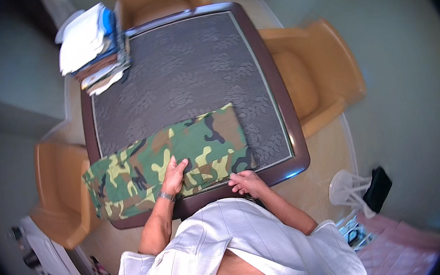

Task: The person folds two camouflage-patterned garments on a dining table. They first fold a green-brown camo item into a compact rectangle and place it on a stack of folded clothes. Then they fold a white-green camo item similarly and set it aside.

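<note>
A folded camouflage garment or cloth [188,149] in green, brown, black and yellow-green lies across the near side of the table, its left end hanging over the table's edge. My left hand [173,179], with a metal-banded watch at the wrist, rests on the cloth near its front edge, thumb apart from the fingers. At the cloth's near right edge is my right hand [247,183], fingers bent and fingertips by the hem. Whether they pinch the fabric cannot be made out.
The dark-framed table [192,75] has a leaf-patterned grey top. A tall stack of folded clothes [92,50] stands at its far left corner. Tan armchairs surround it, including one at the right [314,73] and one at the left [63,188]. A white plastic stool [346,188] is at right.
</note>
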`<state>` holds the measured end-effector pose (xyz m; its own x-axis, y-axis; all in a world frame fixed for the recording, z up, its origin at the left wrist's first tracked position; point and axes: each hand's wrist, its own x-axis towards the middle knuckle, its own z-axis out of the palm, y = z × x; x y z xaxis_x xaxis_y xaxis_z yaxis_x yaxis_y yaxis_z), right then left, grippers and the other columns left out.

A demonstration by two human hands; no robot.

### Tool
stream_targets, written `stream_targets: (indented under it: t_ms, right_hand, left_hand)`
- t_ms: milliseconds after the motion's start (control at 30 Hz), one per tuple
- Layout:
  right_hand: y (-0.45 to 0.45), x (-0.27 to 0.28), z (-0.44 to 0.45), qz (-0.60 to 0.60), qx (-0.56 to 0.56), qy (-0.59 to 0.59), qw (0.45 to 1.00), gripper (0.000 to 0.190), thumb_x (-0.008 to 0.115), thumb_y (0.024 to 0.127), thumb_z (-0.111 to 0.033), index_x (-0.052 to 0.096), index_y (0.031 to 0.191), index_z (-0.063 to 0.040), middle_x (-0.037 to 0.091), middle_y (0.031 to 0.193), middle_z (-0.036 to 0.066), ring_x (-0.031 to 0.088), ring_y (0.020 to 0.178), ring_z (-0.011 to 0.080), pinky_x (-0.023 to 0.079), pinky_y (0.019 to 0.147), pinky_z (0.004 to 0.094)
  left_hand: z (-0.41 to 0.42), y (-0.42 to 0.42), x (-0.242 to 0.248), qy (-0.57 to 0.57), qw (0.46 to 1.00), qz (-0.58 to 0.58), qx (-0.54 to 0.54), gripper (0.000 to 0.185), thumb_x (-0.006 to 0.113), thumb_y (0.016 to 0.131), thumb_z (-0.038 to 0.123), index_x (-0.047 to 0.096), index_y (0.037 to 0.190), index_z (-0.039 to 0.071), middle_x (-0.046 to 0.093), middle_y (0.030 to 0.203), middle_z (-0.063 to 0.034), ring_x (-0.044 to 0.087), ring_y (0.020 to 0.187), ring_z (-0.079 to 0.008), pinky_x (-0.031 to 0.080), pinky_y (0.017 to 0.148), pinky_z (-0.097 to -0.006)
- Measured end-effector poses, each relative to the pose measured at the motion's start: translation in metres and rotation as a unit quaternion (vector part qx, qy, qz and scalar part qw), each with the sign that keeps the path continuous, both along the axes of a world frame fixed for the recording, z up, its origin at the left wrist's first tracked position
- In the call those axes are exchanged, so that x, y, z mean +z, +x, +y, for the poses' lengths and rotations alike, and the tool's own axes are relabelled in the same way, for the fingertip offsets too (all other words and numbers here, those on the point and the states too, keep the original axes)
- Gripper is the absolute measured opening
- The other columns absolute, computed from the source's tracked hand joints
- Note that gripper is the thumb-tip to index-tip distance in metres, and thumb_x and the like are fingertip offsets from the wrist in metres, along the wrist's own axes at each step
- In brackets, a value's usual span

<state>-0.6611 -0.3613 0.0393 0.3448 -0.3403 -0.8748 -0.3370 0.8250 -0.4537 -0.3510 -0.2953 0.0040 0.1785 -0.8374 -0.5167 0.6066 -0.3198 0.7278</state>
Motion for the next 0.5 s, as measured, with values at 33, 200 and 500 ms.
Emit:
stream_targets:
  t_ms: [33, 200, 500]
  right_hand:
    - [0.001, 0.001, 0.001, 0.008, 0.025, -0.008, 1.000, 0.031, 0.071, 0.109, -0.032, 0.069, 0.115, -0.001, 0.076, 0.101, 0.006, 0.070, 0.073, 0.0101, 0.054, 0.055, 0.0228]
    - [-0.001, 0.008, 0.006, 0.003, 0.117, -0.082, 0.990, 0.031, 0.070, 0.107, -0.032, 0.071, 0.113, -0.002, 0.079, 0.100, 0.007, 0.071, 0.078, 0.0120, 0.057, 0.064, 0.0272]
    - [0.014, 0.010, -0.002, -0.028, 0.208, -0.098, 0.973, 0.025, 0.074, 0.107, -0.027, 0.071, 0.117, -0.003, 0.079, 0.101, 0.005, 0.069, 0.078, 0.0089, 0.058, 0.068, 0.0267]
  left_hand:
    - [0.000, 0.002, 0.004, 0.006, 1.000, 0.002, -0.009, 0.054, 0.069, 0.109, 0.012, 0.047, 0.157, 0.003, 0.068, 0.139, -0.0062, 0.065, 0.121, -0.0160, 0.056, 0.102, -0.0347]
    - [-0.013, 0.001, 0.038, 0.075, 0.996, -0.034, 0.017, 0.064, 0.071, 0.109, 0.041, 0.050, 0.156, 0.002, 0.070, 0.125, 0.0035, 0.065, 0.095, -0.0029, 0.047, 0.066, -0.0202]
    - [-0.026, 0.003, 0.000, -0.001, 0.997, -0.077, -0.008, 0.041, 0.062, 0.114, 0.021, 0.059, 0.151, 0.003, 0.073, 0.128, -0.0001, 0.067, 0.104, -0.0064, 0.057, 0.088, -0.0270]
